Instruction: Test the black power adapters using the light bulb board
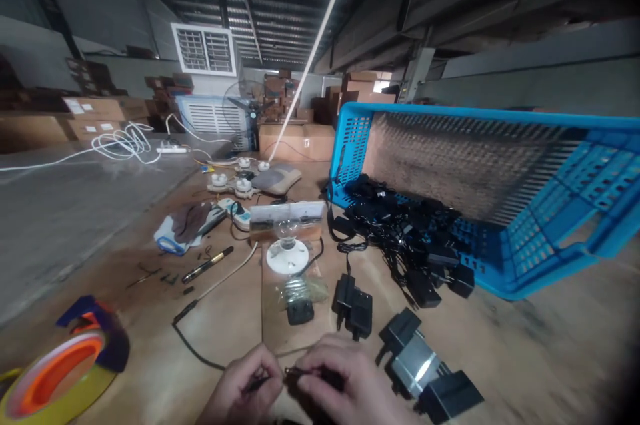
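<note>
Brown tabletop (227, 325) below slim black handheld connector (298, 372)

Tape roll (93, 380) lies left, adapters (361, 313) right, bulb (287, 230) between.

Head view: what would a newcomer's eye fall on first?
Probably the big blue crate at right, opening toward the camera, black adapters heaped inside and in front. Next, the clear bulb on its white base, mid-picture, and the orange-and-yellow tape at lower left. Left hand and right hand pinch small dark pieces at bottom center.
</note>
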A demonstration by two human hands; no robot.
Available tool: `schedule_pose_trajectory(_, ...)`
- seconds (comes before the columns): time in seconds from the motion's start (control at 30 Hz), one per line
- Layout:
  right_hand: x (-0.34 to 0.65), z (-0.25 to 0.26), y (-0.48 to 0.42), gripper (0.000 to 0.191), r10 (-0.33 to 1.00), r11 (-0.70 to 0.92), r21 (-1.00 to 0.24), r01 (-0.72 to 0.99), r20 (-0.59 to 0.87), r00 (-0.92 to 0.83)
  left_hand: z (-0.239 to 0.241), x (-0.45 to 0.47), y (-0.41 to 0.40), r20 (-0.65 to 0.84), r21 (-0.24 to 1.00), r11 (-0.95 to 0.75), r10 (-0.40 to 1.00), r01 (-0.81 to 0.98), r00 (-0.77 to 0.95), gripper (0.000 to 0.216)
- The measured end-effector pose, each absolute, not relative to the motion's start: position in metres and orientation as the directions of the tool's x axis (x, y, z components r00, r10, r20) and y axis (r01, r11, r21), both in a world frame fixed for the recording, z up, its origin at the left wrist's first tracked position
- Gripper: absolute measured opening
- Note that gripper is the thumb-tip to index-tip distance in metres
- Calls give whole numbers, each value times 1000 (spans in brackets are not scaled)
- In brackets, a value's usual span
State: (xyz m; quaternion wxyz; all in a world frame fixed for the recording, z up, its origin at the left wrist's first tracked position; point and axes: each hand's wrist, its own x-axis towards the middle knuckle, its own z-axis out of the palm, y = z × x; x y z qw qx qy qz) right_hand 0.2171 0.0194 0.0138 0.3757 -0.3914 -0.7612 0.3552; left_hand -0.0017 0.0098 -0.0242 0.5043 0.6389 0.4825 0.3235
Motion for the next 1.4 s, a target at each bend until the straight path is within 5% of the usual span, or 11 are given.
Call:
schedule_pose_trajectory(0.17,203,-13,4,11,786,600,-694,397,421,-452,-32,-2,11,-89,946,-30,932,322,350,33)
schedule_pose_trajectory(0.33,220,29,20,12,805,553,-645,528,248,-540,-37,3,14,-10,884,-195,901,425,434,36)
schedule_pose_trajectory(0.53,260,53,101,78,949,313,-368,875,148,-278,-31,5,15,49,837,-307,866,453,497,17)
schedule_pose_trajectory(0.67,274,31,119,56,943,331,-414,848,108,-315,-30,1,15,92,810,-318,899,493,429,17)
schedule_pose_trajectory(0.83,289,11,106,68,957,277,-601,749,106,-269,-32,2,13,157,825,-360,886,436,436,26)
schedule_pose_trajectory(0.93,289,16,98,64,960,243,-580,777,32,-276,-32,5,12,238,807,-440,853,394,464,34)
schedule_pose_trajectory(1.1,260,44,75,71,868,479,-648,592,246,-432,-31,4,14,313,761,-547,781,349,541,46)
schedule_pose_trajectory(1.4,227,35,68,82,794,599,-417,683,205,-572,-44,3,15,273,816,-483,805,316,526,48)
